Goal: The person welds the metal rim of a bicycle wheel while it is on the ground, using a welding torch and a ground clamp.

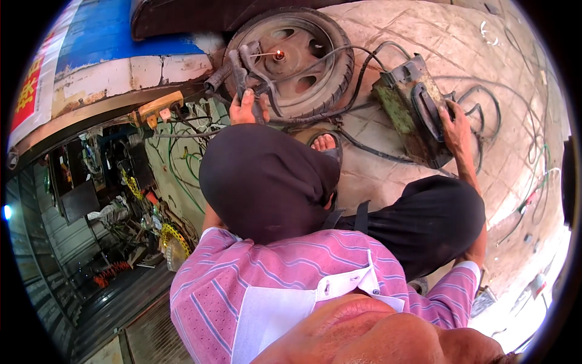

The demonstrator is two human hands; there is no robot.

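Pale paving (388, 24), scored into slabs, spreads around a crouching person, and on the left lies a dim workshop corner (109, 212) crowded with tools and hanging parts. Nearest are the striped shirt (291, 261) and two bent knees in dark trousers, the left knee (260, 182) raised and the right knee (436, 212) turned outward.

The right arm passes outside the right knee, its elbow bent. The right hand (456, 127) lies at the side of a worn green-and-black metal box (400, 115), close to its top handle (427, 112). Its fingers are partly curled; whether they grip something or only rest there cannot be told.

The left forearm is mostly hidden behind the left knee. Beyond it, the left hand (244, 109) has its fingers wrapped around the grip of a dark clamp-like holder (238, 71), thumb uppermost. From the holder a thin rod (264, 55) extends rightward, level with a glowing orange spot (279, 55) at the wheel's centre.

The wheel (303, 57), tyre on, lies flat on the paving ahead of the left hand. The glow suggests the hot work there is under way; no finished joint can be made out, and how much remains cannot be judged. Farther back stands a blue-and-white wall (103, 42).
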